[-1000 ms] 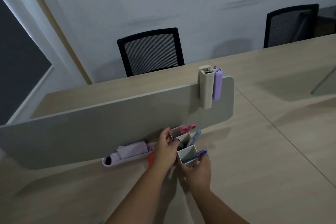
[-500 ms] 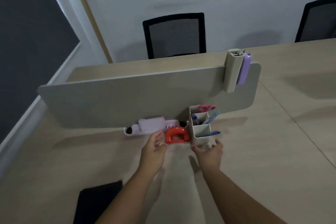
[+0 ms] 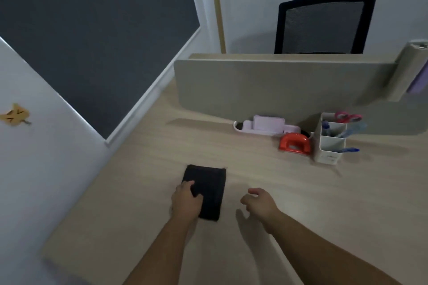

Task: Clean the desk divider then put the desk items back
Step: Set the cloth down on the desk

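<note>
A folded black cloth [image 3: 208, 188] lies on the wooden desk [image 3: 150, 169] in front of me. My left hand [image 3: 186, 201] rests on the cloth's left edge with fingers curled over it. My right hand [image 3: 259, 200] hovers just right of the cloth, fingers apart and holding nothing. The grey desk divider [image 3: 278, 85] stands upright across the desk. At its foot sit a white pen holder [image 3: 328, 146] with pens and pink scissors, a red hole punch [image 3: 294, 143] and a lilac tray [image 3: 261, 126].
A beige holder [image 3: 407, 69] with a purple item beside it is clipped on the divider's right end. A black mesh chair [image 3: 324, 23] stands behind the divider. A white wall with a dark panel runs along the desk's left edge.
Both hands have drawn back from the pen holder and hole punch, left standing by the divider. My left hand has come down onto the black cloth; the view has swung left.
</note>
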Demonstrator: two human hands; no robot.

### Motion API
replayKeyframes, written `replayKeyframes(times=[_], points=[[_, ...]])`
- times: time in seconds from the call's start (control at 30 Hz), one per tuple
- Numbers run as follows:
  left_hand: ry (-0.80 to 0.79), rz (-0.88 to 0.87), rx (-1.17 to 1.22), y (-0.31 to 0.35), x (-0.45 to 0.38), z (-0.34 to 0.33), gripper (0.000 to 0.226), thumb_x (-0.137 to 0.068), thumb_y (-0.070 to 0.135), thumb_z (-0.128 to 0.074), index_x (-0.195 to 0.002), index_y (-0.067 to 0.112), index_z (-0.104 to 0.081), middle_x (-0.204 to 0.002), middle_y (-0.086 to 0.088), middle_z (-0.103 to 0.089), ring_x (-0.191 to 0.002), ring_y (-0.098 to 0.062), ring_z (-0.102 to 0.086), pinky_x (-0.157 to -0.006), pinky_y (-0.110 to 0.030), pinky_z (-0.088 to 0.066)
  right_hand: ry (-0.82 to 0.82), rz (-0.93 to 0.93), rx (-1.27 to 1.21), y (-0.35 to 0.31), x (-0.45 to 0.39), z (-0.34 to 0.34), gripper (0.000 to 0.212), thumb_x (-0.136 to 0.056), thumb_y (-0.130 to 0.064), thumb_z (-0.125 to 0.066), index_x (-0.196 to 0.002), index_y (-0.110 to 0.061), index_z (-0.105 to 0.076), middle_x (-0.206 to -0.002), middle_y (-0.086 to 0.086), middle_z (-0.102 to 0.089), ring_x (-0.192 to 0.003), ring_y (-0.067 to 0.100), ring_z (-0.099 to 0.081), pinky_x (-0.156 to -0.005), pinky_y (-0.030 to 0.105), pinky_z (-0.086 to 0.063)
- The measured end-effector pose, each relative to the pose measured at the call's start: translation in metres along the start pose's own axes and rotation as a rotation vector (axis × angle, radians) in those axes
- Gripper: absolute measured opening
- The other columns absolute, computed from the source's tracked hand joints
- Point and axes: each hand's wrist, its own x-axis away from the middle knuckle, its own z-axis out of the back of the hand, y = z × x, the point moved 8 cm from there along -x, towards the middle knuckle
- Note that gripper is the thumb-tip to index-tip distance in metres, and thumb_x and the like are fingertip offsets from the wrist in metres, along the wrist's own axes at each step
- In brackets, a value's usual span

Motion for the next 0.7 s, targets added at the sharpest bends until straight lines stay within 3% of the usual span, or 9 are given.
replayKeyframes(times=[0.17,0.27,0.37,0.47,0.5,0.6,0.7], points=[[-0.026,0.081,-0.136,-0.042,-0.011,0.014,0.067,-0.088,0.035,-0.059,-0.145,0.014,-0.032,-0.144,-0.013,-0.037,-0.127,-0.035,-0.041,-0.104,-0.041,-0.038,-0.003,-0.019,-0.004,-0.013,-0.006,-0.06,0.065,-0.074,-0.025,-0.068,-0.132,-0.007,-0.045,-0.124,0.016,-0.057,-0.109,0.035,-0.059,-0.093,0.048,-0.052],[-0.037,0.081,-0.056,-0.05,-0.026,0.014,0.067,-0.087,0.033,-0.063,-0.142,0.009,-0.033,-0.137,-0.015,-0.039,-0.116,-0.033,-0.052,-0.092,-0.035,-0.047,0.044,-0.036,-0.053,-0.02,-0.015,-0.085,0.035,-0.067,-0.02,-0.069,-0.095,0.0,-0.06,-0.097,0.016,-0.067,-0.087,0.033,-0.066,-0.078,0.05,-0.058],[-0.123,0.182,0.229,-0.06,-0.043,0.01,0.048,-0.079,0.029,-0.069,-0.118,0.006,-0.051,-0.114,-0.009,-0.058,-0.093,-0.025,-0.061,-0.073,-0.034,-0.056,0.091,-0.072,-0.108,-0.024,-0.02,-0.103,0.029,-0.063,-0.018,-0.071,-0.086,-0.002,-0.064,-0.087,0.018,-0.069,-0.078,0.035,-0.067,-0.072,0.052,-0.059],[-0.29,0.286,0.473,-0.074,-0.062,-0.01,0.042,-0.059,0.034,-0.075,-0.09,0.006,-0.07,-0.093,-0.017,-0.072,-0.08,-0.031,-0.071,-0.07,-0.052,-0.06,0.16,-0.097,-0.124,-0.027,-0.021,-0.105,0.021,-0.072,-0.015,-0.07,-0.084,0.0,-0.061,-0.089,0.021,-0.066,-0.082,0.037,-0.065,-0.075,0.046,-0.059],[-0.342,0.29,0.502,-0.072,-0.064,-0.013,0.037,-0.06,0.031,-0.076,-0.087,0.006,-0.072,-0.091,-0.018,-0.073,-0.079,-0.033,-0.071,-0.071,-0.053,-0.059,0.177,-0.093,-0.105,-0.027,-0.024,-0.103,0.022,-0.073,-0.015,-0.07,-0.084,0.002,-0.061,-0.089,0.021,-0.067,-0.082,0.036,-0.065,-0.072,0.042,-0.058],[-0.418,0.228,0.54,-0.054,-0.066,-0.007,0.011,-0.08,0.013,-0.069,-0.09,0.008,-0.071,-0.088,-0.013,-0.074,-0.08,-0.028,-0.071,-0.068,-0.038,-0.059,0.192,-0.051,-0.06,-0.033,-0.028,-0.101,0.018,-0.075,-0.016,-0.067,-0.077,-0.001,-0.06,-0.088,0.023,-0.068,-0.083,0.036,-0.066,-0.069,0.043,-0.055],[-0.464,0.108,0.528,-0.039,-0.077,-0.007,0.02,-0.078,0.003,-0.068,-0.098,0.006,-0.068,-0.093,-0.015,-0.073,-0.085,-0.027,-0.07,-0.07,-0.034,-0.056,0.242,-0.029,-0.11,-0.038,-0.026,-0.094,0.012,-0.074,-0.014,-0.067,-0.077,-0.01,-0.056,-0.089,0.018,-0.068,-0.083,0.031,-0.065,-0.078,0.046,-0.055]])
